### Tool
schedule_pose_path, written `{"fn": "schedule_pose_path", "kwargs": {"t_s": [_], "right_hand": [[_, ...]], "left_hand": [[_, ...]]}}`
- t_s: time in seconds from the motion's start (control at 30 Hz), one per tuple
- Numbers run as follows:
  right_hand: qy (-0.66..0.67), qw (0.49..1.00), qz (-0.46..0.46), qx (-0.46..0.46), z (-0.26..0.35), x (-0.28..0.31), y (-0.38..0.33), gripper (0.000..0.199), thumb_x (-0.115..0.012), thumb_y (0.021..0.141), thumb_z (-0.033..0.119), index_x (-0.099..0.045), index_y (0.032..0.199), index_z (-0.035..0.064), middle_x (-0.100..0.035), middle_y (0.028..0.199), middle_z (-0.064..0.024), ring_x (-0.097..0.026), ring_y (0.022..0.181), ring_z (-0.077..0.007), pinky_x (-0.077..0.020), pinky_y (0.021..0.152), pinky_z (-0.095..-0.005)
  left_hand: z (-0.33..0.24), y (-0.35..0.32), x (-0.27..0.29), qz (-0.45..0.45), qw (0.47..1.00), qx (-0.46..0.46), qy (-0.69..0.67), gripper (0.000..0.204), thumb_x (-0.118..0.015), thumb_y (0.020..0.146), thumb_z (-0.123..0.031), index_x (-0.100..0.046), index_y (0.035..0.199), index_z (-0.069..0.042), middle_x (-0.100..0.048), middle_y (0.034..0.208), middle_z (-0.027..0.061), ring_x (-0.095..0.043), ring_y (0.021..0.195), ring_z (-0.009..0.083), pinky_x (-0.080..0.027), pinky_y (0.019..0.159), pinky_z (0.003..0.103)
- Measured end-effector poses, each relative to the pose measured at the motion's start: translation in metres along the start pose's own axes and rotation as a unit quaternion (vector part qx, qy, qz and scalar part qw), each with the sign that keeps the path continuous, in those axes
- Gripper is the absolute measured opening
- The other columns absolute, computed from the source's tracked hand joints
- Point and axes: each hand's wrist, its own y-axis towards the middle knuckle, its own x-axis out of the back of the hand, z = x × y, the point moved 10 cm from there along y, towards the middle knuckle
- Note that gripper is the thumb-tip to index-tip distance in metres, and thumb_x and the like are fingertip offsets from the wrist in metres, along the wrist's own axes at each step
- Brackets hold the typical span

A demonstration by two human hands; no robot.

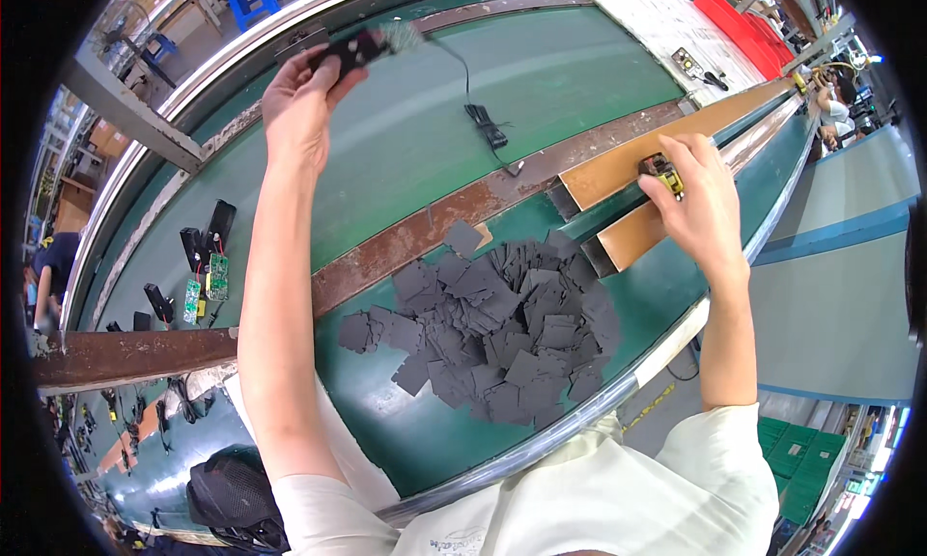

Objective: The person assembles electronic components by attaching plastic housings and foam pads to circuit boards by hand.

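My left hand (301,97) is raised over the far left side of the green belt. Its fingers are closed on a black adapter casing (350,56), partly blurred by motion. A pale, smeared part shows at the casing's right end, and a thin black cable (486,126), bundled midway, trails from there onto the belt. My right hand (703,194) pinches a small yellow and black electronic block (662,176) above two tan channel strips (632,236). Between my arms and close to my body lies a heap of thin dark grey square sheets (502,329).
Black casings (221,226) and green circuit boards (218,276) lie left of my left forearm. A brown metal rail (406,230) divides the green surfaces. At the far right are a white board (666,35) with a small device and a red tray (744,35). Other people sit farther off.
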Motion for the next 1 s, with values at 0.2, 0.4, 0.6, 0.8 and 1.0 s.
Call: {"fn": "schedule_pose_path", "kwargs": {"t_s": [0.2,0.4,0.6,0.8,1.0], "right_hand": [[0.290,0.931,0.142,0.168,0.136,-0.040,0.020,0.036,-0.080,0.087,0.015,-0.071,0.121,0.0060,-0.068,0.107,-0.0111,-0.069,0.102,-0.0336,-0.0576,0.082,-0.0422],[0.236,0.912,0.210,0.261,0.202,-0.096,0.027,0.030,-0.080,0.085,0.011,-0.067,0.112,0.0066,-0.067,0.104,-0.0117,-0.070,0.097,-0.0326,-0.0566,0.077,-0.0439],[0.368,0.898,0.196,0.142,0.169,-0.093,0.030,0.025,-0.077,0.086,0.005,-0.064,0.107,0.0027,-0.069,0.098,-0.0138,-0.071,0.084,-0.0286,-0.0555,0.071,-0.0402],[0.510,0.853,0.098,-0.041,0.082,-0.089,0.061,0.014,-0.075,0.095,0.007,-0.065,0.104,0.0012,-0.069,0.081,-0.0055,-0.069,0.071,-0.0142,-0.0510,0.058,-0.0306],[0.641,0.716,0.143,-0.238,0.053,-0.101,0.060,0.012,-0.073,0.096,0.009,-0.068,0.102,-0.0006,-0.070,0.076,-0.0080,-0.071,0.067,-0.0142,-0.0514,0.057,-0.0366]], "left_hand": [[0.011,-0.063,-0.098,0.217,0.969,-0.008,0.122,0.018,-0.076,0.097,-0.004,-0.067,0.110,0.004,-0.074,0.098,0.0119,-0.077,0.080,0.0206,-0.064,0.072,0.028],[0.069,-0.043,-0.054,0.199,0.896,0.001,0.397,0.021,-0.074,0.097,-0.015,-0.065,0.104,0.003,-0.073,0.086,0.0116,-0.072,0.066,0.0184,-0.058,0.062,0.028],[0.074,-0.038,-0.024,0.066,0.970,0.160,0.171,0.027,-0.064,0.104,-0.017,-0.062,0.125,0.000,-0.074,0.095,0.0148,-0.074,0.076,0.0196,-0.060,0.065,0.028],[0.066,-0.080,-0.091,0.156,0.966,0.201,0.049,0.050,-0.054,0.101,0.003,-0.045,0.150,-0.002,-0.070,0.116,0.0222,-0.076,0.089,0.0269,-0.063,0.073,0.032],[0.043,-0.113,-0.128,0.217,0.960,0.171,0.048,0.054,-0.053,0.100,0.006,-0.043,0.152,-0.002,-0.065,0.127,0.0241,-0.076,0.095,0.0272,-0.064,0.075,0.032]]}}
